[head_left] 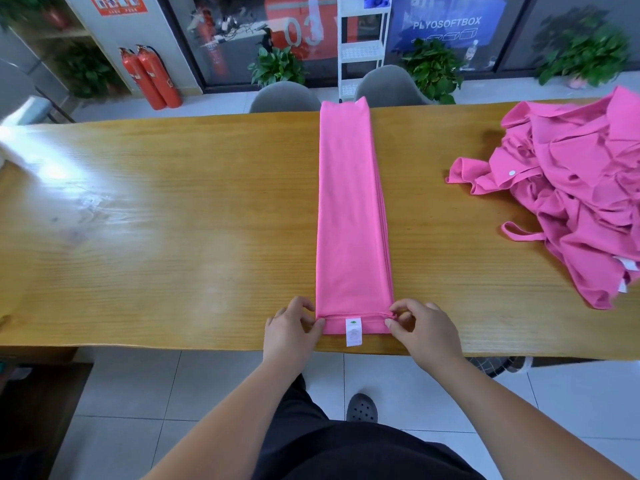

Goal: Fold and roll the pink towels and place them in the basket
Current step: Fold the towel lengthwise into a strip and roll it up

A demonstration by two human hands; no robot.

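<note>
Glossy yellow-brown wooden table runs across the room, with two red fire extinguishers standing on the tiled floor behind its left part. At the near edge, the left hand pinches the left corner of a long, narrow folded pink towel, fingers closed on the first small turn of fabric. Between the two grips hangs a white care label. The right hand pinches the opposite corner the same way. From the grips the strip stretches away to the far table edge. Well right of the right hand lies a crumpled heap of pink towels.
</note>
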